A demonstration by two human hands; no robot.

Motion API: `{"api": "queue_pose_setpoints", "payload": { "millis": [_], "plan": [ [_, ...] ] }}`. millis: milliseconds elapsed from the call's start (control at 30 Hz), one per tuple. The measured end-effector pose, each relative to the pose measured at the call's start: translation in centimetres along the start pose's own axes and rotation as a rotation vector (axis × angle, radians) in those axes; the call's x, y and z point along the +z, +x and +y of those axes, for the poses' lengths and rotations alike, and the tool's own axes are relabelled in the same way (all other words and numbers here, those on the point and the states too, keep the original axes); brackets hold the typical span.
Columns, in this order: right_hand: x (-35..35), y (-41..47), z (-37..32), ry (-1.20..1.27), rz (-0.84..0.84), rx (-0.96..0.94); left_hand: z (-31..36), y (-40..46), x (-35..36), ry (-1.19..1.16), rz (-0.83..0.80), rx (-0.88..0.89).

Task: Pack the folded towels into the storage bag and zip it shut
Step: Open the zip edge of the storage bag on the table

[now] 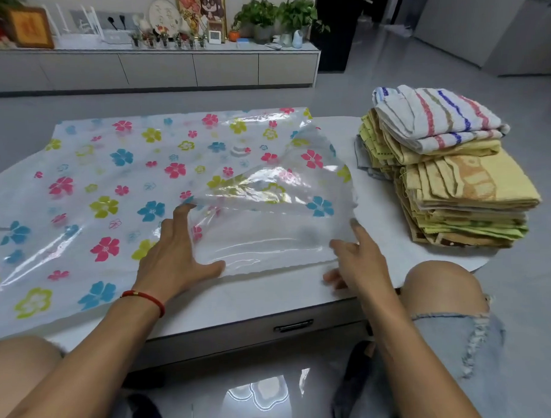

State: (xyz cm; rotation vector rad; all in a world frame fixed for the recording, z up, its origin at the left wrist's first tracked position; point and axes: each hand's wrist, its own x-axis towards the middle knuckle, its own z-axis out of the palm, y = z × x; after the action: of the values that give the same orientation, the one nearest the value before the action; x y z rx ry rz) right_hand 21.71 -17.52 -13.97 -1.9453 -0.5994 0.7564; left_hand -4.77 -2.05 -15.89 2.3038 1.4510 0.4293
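Head view shows packing barely begun: the left hand (178, 251) presses flat on the empty storage bag (134, 183), the right hand (353, 252) pinches its lifted mouth, folded towels (449, 169) stacked beside, zip undone.

bag (115, 184) flat on table (256, 298) | hands at mouth (lifted) | towels (449, 176) right

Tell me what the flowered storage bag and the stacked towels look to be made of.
Storage bag: thin, glossy, see-through plastic film by its look; it shows glare streaks and wrinkles, and the table shows through its lifted flap. Towels: soft woven cotton-like cloth, matte, with a fuzzy surface and thick folded edges; the exact fibre cannot be told.
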Motion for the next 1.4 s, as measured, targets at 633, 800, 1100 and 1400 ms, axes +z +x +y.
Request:
{"api": "queue_pose_setpoints", "payload": {
  "millis": [633,800,1100,1400],
  "plan": [
    [13.3,-4.4,2.1,-0.811,-0.239,-0.793,0.5,1.5,-6.5,-0.098,0.465,0.105],
    [15.9,-6.5,-2.7,-0.831,-0.241,-0.768,1.4,-0.9,-7.2,-0.192,0.09,0.207],
    [17.6,-6.9,-2.7,-0.746,-0.322,-0.838,-1.7,-4.6,-7.0,0.332,0.133,0.219],
    [18.0,-8.2,-1.3,-0.764,-0.243,-0.787,-3.0,-0.5,-12.2,-0.058,0.253,-0.034]
  ]
}}
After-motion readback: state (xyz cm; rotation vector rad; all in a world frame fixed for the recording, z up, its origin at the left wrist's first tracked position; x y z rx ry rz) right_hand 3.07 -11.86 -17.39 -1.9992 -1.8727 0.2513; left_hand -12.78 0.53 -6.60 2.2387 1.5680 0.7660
